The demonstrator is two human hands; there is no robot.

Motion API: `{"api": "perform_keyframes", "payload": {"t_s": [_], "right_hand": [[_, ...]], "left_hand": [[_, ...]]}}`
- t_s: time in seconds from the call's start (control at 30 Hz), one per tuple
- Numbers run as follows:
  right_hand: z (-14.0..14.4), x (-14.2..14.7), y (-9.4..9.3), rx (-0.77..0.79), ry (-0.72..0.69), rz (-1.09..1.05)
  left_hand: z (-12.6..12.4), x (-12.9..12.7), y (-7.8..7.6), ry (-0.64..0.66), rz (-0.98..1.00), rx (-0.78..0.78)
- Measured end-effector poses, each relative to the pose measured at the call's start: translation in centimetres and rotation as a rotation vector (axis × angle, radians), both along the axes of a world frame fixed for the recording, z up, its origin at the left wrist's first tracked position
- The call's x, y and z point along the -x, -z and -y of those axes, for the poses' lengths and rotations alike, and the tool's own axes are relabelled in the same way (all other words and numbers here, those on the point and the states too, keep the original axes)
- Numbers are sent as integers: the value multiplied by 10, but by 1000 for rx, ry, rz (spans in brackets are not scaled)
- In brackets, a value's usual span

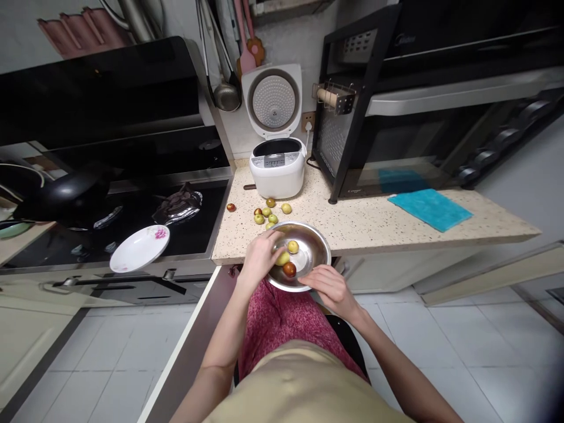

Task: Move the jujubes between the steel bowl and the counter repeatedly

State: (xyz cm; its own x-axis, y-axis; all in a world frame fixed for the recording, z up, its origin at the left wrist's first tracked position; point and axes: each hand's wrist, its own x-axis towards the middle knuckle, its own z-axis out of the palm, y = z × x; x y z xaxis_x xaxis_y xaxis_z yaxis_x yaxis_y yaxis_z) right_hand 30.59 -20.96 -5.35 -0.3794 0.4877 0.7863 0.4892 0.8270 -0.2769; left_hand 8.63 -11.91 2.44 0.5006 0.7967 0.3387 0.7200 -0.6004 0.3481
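A stainless steel bowl (318, 242) is at the counter's front edge, partly over my lap. Inside it are a yellow-green jujube (293, 247) and a reddish-brown jujube (289, 269). My left hand (261, 254) reaches over the left rim, its fingers closed on another yellow-green jujube (282, 258) inside the bowl. At the near right rim is my right hand (331, 288), fingers bent and gripping the edge, with the thumb side partly hidden. Behind the bowl, several loose jujubes (272, 218) lie on the counter, with a single red-brown jujube (231, 207) off to the left.
A white rice cooker (278, 176) stands behind the fruit, lid raised. To the left, a white plate (140, 249) rests at the front of the black gas stove (207, 226). A blue cloth (430, 209) lies on the right, before the oven (409, 147). An open cabinet door (194, 346) juts out beside my left arm.
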Motion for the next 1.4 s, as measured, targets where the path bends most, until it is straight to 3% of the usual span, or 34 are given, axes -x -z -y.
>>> {"api": "perform_keyframes", "payload": {"t_s": [0.23,0.53,0.73,1.0,1.2,1.4], "right_hand": [[1,1,-2,-15,-3,-5],[2,3,-3,-37,19,20],[7,4,-4,-27,20,42],[9,5,0,-20,17,28],[4,3,1,3,19,21],[-6,6,-6,7,24,6]], "left_hand": [[-40,44,-4,22,111,-142],[-108,53,43,120,248,-169],[-120,50,69,180,235,-229],[-129,54,81,176,297,-250],[-130,55,79,113,431,-169],[-105,50,50,173,706,-25]]}}
